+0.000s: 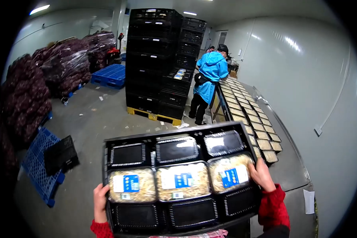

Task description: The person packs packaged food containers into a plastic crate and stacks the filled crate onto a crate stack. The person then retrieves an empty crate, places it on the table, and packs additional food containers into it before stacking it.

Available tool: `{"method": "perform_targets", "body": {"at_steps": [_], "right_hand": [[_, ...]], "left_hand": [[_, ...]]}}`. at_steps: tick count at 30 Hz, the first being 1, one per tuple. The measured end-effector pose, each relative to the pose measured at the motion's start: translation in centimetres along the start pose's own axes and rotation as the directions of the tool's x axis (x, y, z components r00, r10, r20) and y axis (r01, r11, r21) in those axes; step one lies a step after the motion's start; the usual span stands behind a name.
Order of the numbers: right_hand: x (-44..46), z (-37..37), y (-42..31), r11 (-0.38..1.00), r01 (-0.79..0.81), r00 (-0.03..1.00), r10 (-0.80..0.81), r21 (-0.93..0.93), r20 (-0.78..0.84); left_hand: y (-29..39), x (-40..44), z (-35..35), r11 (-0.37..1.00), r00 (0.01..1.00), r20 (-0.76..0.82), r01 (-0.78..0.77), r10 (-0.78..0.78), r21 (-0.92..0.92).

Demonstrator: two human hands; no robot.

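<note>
Held out in front of me is a wide black plastic crate. My left hand grips its left side, with the fingers partly hidden by the edge. On the right side, my right hand is closed over the rim, close to the right-hand pack. Across the middle of the crate lie three clear-topped packs of pale shredded food with blue and white labels. Black plastic trays show in the rows above and below them. What the shredded food is I cannot tell.
To the right, a long metal table carries rows of filled packs. A person in a blue jacket leans over its far end. Tall stacks of black crates stand ahead on a yellow pallet. Sacks and blue pallets are at left.
</note>
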State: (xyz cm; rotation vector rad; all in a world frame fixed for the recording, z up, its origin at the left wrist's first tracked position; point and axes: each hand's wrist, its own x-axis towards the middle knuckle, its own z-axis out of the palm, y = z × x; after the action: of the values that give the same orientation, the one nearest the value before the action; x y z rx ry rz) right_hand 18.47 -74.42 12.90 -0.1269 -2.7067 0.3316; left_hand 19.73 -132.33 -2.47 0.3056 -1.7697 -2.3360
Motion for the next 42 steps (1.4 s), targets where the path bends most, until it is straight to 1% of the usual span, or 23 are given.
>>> {"method": "perform_targets", "body": {"at_steps": [1,2,4,5,6,8,9,10,12,14,17,18,19,22,23,24,25,26,28,30,32,37,42], "right_hand": [[4.0,0.6,-2.1,1.000,0.007,1.000,-0.007,-0.002,0.019],[7.4,1.5,-4.5,1.000,0.011,0.999,-0.011,0.000,0.041],[13.2,4.2,-7.5,0.998,0.027,0.995,-0.031,0.049,0.092],[10.6,4.8,-4.1,0.995,0.086,0.995,-0.088,0.040,0.046],[11.0,5.5,-4.8,0.998,0.039,0.994,-0.045,0.054,0.100],[12.3,7.3,-4.7,0.992,0.064,0.995,-0.072,0.108,0.064],[12.3,7.2,-4.5,0.996,0.030,0.993,-0.039,0.083,0.109],[12.2,7.5,-3.7,0.993,0.050,0.995,-0.059,0.103,0.085],[11.9,8.2,-2.5,0.997,0.050,0.994,-0.055,0.052,0.099],[13.1,8.5,-3.1,0.993,-0.015,0.991,0.000,0.117,0.131],[15.5,8.8,-2.7,0.992,-0.018,0.987,-0.002,0.125,0.162],[17.2,9.0,-2.9,0.993,-0.025,0.985,0.006,0.111,0.173],[24.4,12.3,-2.7,0.995,-0.007,0.982,-0.012,0.098,0.188],[35.9,17.9,0.7,0.987,0.039,0.976,-0.071,0.156,0.204],[38.2,19.0,1.5,0.991,0.040,0.976,-0.066,0.128,0.205],[40.3,20.1,2.9,0.975,0.170,0.974,-0.188,0.144,0.125],[42.0,20.0,3.0,0.972,0.162,0.967,-0.190,0.170,0.168],[44.6,20.0,3.5,0.968,0.159,0.959,-0.198,0.195,0.205],[49.7,22.6,4.2,0.947,0.256,0.944,-0.288,0.196,0.159],[55.5,24.4,4.3,0.942,0.246,0.924,-0.299,0.229,0.238],[60.2,27.8,4.7,0.921,0.308,0.908,-0.359,0.238,0.216],[71.2,32.0,3.7,0.856,0.411,0.856,-0.481,0.314,0.189],[80.4,33.3,2.9,0.869,0.406,0.841,-0.476,0.281,0.257]], "left_hand": [[1.1,1.5,0.4,1.000,1.000,-0.031,0.001,-0.001,-0.009],[2.4,2.7,1.3,1.000,0.985,-0.172,-0.001,0.001,-0.002],[0.5,7.3,-2.1,0.994,0.992,-0.118,-0.019,0.031,0.107],[-1.6,3.3,-1.0,0.993,0.987,-0.141,-0.063,0.077,0.100],[-2.2,3.6,-1.6,0.993,0.982,-0.165,-0.083,0.097,0.086],[-2.4,4.8,-2.1,0.992,0.971,-0.219,-0.073,0.094,0.104],[-2.8,4.6,-2.5,0.992,0.974,-0.206,-0.079,0.097,0.095],[-3.0,4.7,-2.5,0.993,0.976,-0.192,-0.086,0.101,0.084],[-1.2,3.7,0.2,0.991,0.976,-0.190,-0.090,0.108,0.099],[-2.2,5.9,-0.6,0.996,0.977,-0.199,-0.067,0.078,0.060],[-2.2,7.9,1.3,0.997,0.974,-0.213,-0.073,0.077,0.027],[-1.4,8.8,2.5,0.996,0.972,-0.223,-0.068,0.078,0.049],[-1.7,14.5,5.7,0.996,0.967,-0.247,-0.053,0.070,0.074],[-3.6,22.4,10.5,0.961,0.959,-0.252,-0.063,0.133,0.268],[-6.6,23.9,11.1,0.922,0.874,-0.431,-0.050,0.227,0.383],[-7.0,24.5,11.2,0.926,0.904,-0.379,-0.043,0.195,0.374],[-7.4,25.2,11.3,0.930,0.931,-0.326,-0.035,0.163,0.366],[-3.5,23.4,17.9,0.949,0.914,-0.400,0.059,0.075,0.311],[-2.3,24.4,23.4,0.985,0.845,-0.534,0.123,-0.037,0.125],[-1.3,26.4,28.9,0.985,0.813,-0.581,0.129,-0.038,0.116],[-1.9,28.5,31.7,0.990,0.784,-0.618,0.127,-0.067,0.054],[-3.8,35.4,36.9,0.996,0.764,-0.640,0.081,-0.079,-0.026],[-3.6,42.0,40.9,0.985,0.723,-0.671,0.088,-0.168,-0.151]]}}
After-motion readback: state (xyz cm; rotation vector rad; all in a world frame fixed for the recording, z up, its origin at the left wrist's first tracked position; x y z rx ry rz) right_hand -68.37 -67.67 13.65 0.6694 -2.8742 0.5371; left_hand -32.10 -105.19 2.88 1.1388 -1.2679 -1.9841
